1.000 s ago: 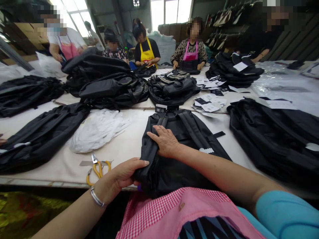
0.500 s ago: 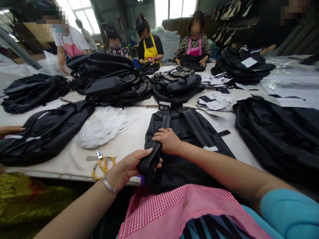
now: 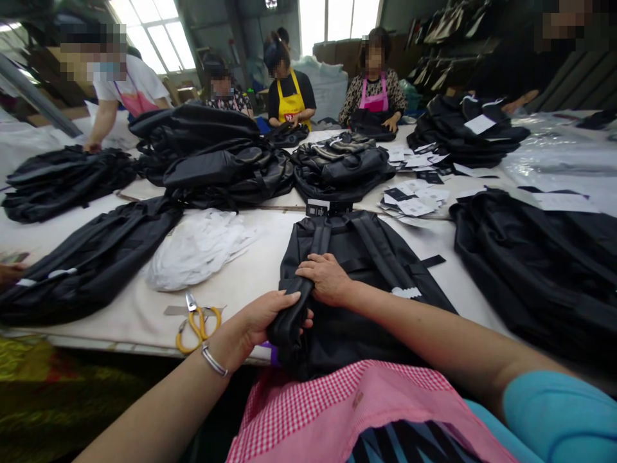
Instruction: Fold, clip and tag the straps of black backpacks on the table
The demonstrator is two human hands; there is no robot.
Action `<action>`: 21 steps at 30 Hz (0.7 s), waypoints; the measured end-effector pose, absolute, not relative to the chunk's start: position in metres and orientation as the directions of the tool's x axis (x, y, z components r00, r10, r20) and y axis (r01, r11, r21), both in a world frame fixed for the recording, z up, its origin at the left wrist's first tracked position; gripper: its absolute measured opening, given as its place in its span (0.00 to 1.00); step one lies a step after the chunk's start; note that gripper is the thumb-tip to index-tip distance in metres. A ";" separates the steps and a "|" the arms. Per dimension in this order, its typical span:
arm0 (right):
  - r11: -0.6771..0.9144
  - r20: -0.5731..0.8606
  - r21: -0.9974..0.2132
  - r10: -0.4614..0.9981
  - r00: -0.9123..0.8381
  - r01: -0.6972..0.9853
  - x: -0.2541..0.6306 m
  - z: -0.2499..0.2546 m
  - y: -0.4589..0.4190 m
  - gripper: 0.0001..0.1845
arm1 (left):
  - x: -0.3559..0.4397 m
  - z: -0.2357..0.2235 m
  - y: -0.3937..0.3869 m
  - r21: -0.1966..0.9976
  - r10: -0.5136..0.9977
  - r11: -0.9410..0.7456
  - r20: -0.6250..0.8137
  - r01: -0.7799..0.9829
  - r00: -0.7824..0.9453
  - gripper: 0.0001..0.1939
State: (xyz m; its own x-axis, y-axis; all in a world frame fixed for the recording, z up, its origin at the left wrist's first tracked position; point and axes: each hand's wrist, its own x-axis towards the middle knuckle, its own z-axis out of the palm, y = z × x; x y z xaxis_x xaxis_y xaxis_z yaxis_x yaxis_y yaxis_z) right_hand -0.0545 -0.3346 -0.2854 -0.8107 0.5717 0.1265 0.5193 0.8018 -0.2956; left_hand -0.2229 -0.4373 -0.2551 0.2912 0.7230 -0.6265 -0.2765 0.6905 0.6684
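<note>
A black backpack (image 3: 347, 328) lies on the table against my apron, its shoulder straps facing up. My left hand (image 3: 277, 315) grips the folded lower-left edge of it, thumb on top and fingertips showing underneath. Close beside, my right hand (image 3: 328, 278) is closed on the left shoulder strap (image 3: 321, 239), its fingers curled over the strap. A black-and-white hang tag (image 3: 318, 208) sticks out at the backpack's top. On the right strap is a small white piece (image 3: 405, 292). Yellow-handled scissors (image 3: 196, 321) rest on the table by my left wrist.
A heap of thin white sheets (image 3: 197, 251) lies left of the backpack. More black bags flank it on the left (image 3: 96, 257) and right (image 3: 535, 270). Bag piles (image 3: 226, 161) and loose tags (image 3: 414, 196) cover the far side, where several people stand.
My hands keep nearly the same hold on the backpack, with only a slight shift. At the far left, a co-worker has leaned over and reached toward the bag pile.
</note>
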 end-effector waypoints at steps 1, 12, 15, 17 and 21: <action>0.801 0.128 -0.297 0.574 -0.809 0.521 -0.054 -0.285 -0.335 0.21 | -0.222 -0.254 -0.434 0.646 0.707 0.706 -0.632 -0.289 0.318 0.19; 0.848 0.117 -0.189 0.520 -0.846 0.495 -0.057 -0.277 -0.342 0.19 | -0.217 -0.275 -0.435 0.625 0.732 0.673 -0.637 -0.395 0.241 0.14; 0.853 0.118 -0.178 0.514 -0.850 0.491 -0.057 -0.279 -0.344 0.19 | -0.219 -0.282 -0.435 0.621 0.727 0.679 -0.644 -0.391 0.240 0.14; 0.852 0.110 -0.183 0.513 -0.851 0.490 -0.056 -0.280 -0.344 0.19 | -0.219 -0.285 -0.433 0.623 0.719 0.692 -0.642 -0.365 0.266 0.14; 0.849 0.092 -0.187 0.515 -0.852 0.494 -0.057 -0.284 -0.344 0.22 | -0.218 -0.286 -0.432 0.634 0.730 0.681 -0.620 -0.366 0.286 0.12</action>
